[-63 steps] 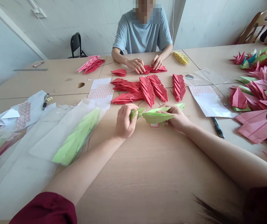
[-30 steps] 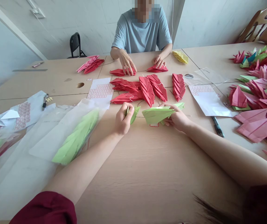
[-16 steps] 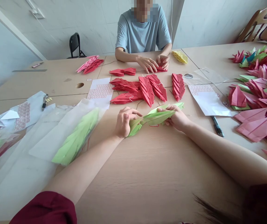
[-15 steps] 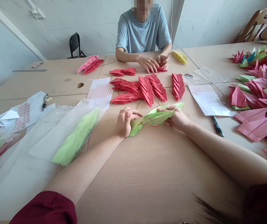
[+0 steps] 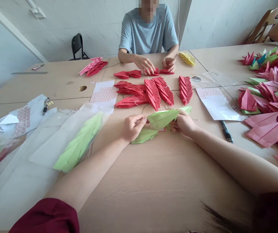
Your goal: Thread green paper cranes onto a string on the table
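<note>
Light green folded paper pieces are between my two hands, above the middle of the table. My right hand (image 5: pixel 185 124) is closed round the right end of a folded green paper piece (image 5: pixel 162 119); its fingertips are partly hidden behind the paper. With thumb and fingers pinched, my left hand (image 5: pixel 134 127) grips the left tip of the same piece. Just below that hand, another green folded paper piece (image 5: pixel 145 135) rests on the table. Beyond my hands lie bundles of red folded paper (image 5: pixel 152 94).
Across the table, a person in a blue shirt (image 5: pixel 148 35) handles red paper pieces. Clear plastic bags (image 5: pixel 44 158), one holding green folded paper (image 5: pixel 80 142), lie left. Pink and green folded pieces (image 5: pixel 265 97) are heaped right, near a white sheet (image 5: pixel 217 103) and pen (image 5: pixel 226 132).
My left hand has moved from the lower green piece to the upper one's left tip. The upper piece has tilted, showing its broad face. The co-worker's hands have spread apart over the red pieces.
</note>
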Available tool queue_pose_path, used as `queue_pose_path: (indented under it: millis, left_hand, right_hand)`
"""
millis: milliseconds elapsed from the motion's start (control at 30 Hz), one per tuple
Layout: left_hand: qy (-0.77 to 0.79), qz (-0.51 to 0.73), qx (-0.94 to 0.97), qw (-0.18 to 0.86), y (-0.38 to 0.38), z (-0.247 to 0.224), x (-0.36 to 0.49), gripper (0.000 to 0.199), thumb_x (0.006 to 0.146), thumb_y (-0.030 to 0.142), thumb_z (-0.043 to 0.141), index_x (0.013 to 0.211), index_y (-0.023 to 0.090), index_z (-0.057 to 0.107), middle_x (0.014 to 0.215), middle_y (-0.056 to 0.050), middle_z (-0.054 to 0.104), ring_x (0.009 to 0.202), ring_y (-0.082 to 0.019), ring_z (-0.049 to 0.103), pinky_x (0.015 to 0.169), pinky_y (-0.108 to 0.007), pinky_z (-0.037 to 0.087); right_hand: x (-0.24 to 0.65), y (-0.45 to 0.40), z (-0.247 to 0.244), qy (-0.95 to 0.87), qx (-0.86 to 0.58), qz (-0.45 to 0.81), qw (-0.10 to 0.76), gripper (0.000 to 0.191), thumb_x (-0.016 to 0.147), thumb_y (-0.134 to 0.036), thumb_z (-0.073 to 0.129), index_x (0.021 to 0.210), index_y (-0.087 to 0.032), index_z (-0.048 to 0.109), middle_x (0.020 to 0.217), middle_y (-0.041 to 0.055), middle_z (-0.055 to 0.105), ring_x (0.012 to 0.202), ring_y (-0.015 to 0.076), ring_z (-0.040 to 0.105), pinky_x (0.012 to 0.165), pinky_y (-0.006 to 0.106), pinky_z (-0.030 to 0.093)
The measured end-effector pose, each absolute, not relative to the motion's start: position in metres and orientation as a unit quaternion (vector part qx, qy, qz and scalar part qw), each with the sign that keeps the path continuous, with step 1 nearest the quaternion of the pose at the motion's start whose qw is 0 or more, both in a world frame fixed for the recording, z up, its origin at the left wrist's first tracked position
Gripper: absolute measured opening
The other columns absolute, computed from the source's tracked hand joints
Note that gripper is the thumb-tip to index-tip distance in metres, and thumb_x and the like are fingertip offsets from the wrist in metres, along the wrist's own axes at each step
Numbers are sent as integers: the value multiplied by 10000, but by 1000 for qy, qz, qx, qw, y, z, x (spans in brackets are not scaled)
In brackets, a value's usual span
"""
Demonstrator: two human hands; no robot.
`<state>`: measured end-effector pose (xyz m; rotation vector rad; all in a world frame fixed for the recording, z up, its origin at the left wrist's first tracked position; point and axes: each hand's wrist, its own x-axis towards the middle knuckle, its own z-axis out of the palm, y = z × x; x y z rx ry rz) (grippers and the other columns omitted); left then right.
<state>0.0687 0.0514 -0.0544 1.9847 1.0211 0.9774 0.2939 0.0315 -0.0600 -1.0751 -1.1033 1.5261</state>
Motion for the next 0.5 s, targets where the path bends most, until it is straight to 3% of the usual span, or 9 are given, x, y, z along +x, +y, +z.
queue_pose_path:
  millis: [133, 200, 300, 400, 500]
  left_hand:
    - [372, 368, 700, 486, 53, -54, 69, 294, 875, 433, 594, 1005, 177, 657, 969, -51, 695, 859, -197, 658, 730, -286, 487]
    - [374, 375, 684, 501, 56, -54, 69, 266, 859, 419, 611, 914, 164, 667, 901, -49, 692, 825, -190, 653, 733, -284, 490]
    - [384, 395, 677, 488, 61, -55, 68, 254, 859, 397, 595, 786, 160, 651, 786, -36, 668, 775, -176, 630, 745, -286, 493]
    - [388, 391, 681, 483, 64, -57, 67, 251, 860, 400, 584, 795, 164, 641, 789, -33, 669, 776, -175, 625, 746, -287, 495]
    - [391, 372, 686, 488, 64, -61, 67, 260, 871, 409, 572, 812, 163, 631, 803, -30, 670, 771, -168, 624, 725, -273, 490]
  right_hand:
    - [291, 31, -60, -482, -417, 613, 466, 130, 621, -146, 509, 743, -190, 518, 468, -91, 272, 411, 65, 265, 370, 207, 341]
    - [291, 32, -61, -487, -398, 615, 476, 114, 680, -180, 559, 784, -193, 515, 494, -91, 296, 425, 63, 275, 385, 203, 355]
    - [292, 33, -61, -472, -388, 623, 488, 237, 733, -236, 614, 953, -209, 530, 522, -103, 302, 435, 59, 258, 402, 196, 362]
    - [294, 33, -60, -449, -393, 627, 501, 358, 741, -254, 637, 1078, -227, 520, 527, -110, 292, 437, 60, 241, 404, 188, 342]
    - [296, 36, -58, -407, -403, 625, 531, 348, 758, -289, 665, 1071, -235, 522, 538, -111, 236, 443, 57, 201, 404, 175, 297]
